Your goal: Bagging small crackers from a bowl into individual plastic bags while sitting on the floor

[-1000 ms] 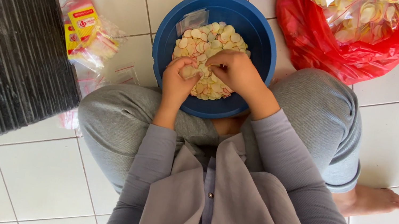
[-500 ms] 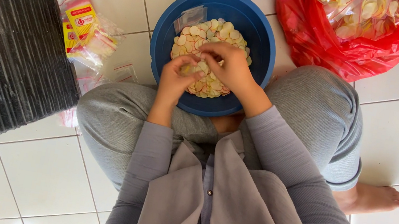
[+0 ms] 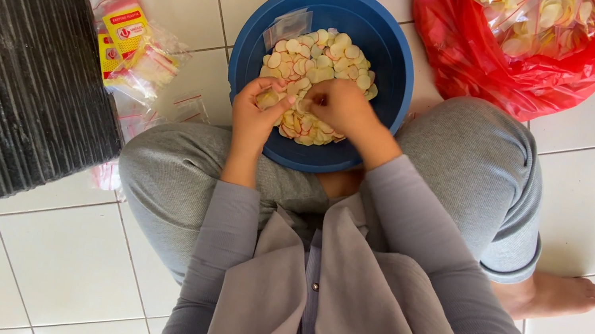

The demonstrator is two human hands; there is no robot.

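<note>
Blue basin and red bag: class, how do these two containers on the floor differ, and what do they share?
The blue basin is a rigid round bowl; the red bag is soft, crumpled plastic. Crackers lie loose in the basin, while the bag's sit inside a clear inner bag. The left hand and right hand are in the basin; neither touches the bag. Both hold pale round crackers.

Blue basin (image 3: 391,38), pale yellow-pink crackers (image 3: 323,63), red bag (image 3: 461,57), seemingly black-striped mat (image 3: 1,61).
</note>
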